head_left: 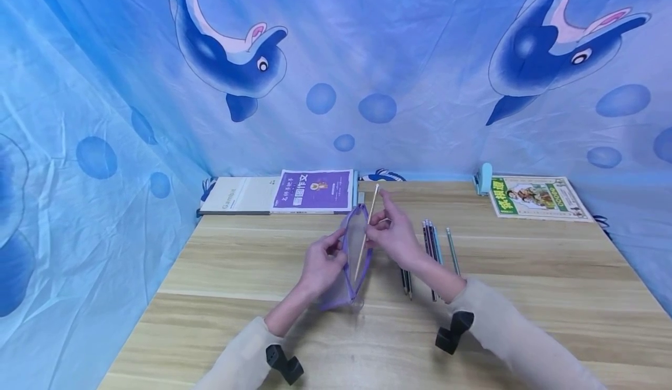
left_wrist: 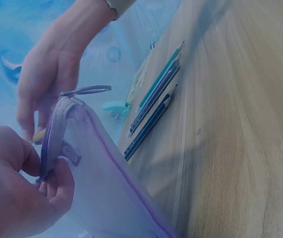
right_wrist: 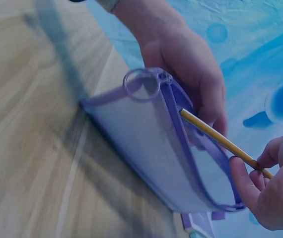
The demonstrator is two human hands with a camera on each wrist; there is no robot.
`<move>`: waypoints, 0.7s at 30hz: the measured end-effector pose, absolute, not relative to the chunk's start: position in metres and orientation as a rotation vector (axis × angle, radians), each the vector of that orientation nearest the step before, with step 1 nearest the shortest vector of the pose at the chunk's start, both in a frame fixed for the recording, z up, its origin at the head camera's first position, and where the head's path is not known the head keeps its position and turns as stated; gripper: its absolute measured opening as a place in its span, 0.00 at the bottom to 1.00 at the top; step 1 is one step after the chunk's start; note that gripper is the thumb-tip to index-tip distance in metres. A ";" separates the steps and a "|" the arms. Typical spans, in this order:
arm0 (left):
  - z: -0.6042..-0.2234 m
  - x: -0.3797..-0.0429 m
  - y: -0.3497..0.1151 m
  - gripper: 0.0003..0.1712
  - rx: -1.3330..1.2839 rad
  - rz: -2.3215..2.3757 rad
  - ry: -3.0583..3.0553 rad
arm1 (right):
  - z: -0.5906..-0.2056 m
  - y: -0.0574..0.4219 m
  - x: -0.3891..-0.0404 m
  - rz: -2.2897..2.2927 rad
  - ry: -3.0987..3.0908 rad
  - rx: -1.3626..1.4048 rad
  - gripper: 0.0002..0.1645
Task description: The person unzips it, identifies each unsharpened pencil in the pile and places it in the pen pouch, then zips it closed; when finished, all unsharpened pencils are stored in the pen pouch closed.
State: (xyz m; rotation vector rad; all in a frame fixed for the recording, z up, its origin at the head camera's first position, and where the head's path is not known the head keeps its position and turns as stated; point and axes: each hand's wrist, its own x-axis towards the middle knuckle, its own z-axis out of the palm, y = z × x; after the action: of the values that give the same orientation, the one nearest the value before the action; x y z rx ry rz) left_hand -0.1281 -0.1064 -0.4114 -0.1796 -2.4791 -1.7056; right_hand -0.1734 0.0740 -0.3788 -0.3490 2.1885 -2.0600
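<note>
I have a blue sheet [head_left: 420,40] printed with dolphins behind everything, and the wood-grain tabletop [head_left: 525,326] spread out in front of it. Along the far edge I see a purple book [head_left: 322,199] overlapping a pale one to the left, and an illustrated booklet [head_left: 541,197] to the right. Centrally, a purple-edged pouch [right_wrist: 136,139] stands tilted on the tabletop, its mouth gaping. I have the left hand [head_left: 321,264] pinching its rim and the right hand [head_left: 395,235] pinching a yellow pencil [right_wrist: 218,136], lower end at that mouth. Loose pencils [head_left: 430,241] lie by the right forearm.
</note>
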 end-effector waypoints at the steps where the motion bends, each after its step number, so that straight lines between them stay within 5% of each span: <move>1: -0.411 -0.128 -0.106 0.31 -0.183 -1.704 -2.478 | -0.378 0.073 -0.173 -2.064 2.196 -0.349 0.58; 21: -0.412 -0.130 -0.104 0.31 -0.175 -1.730 -2.438 | -0.393 0.061 -0.160 -1.692 2.519 -0.526 0.54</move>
State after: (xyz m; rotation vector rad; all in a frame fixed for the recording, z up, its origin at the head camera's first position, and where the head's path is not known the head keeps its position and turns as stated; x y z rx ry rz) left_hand -0.1296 -0.1038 -0.4124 -0.1752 -2.4381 -1.7299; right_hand -0.1604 0.0611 -0.3927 -0.5261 2.5187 -1.6918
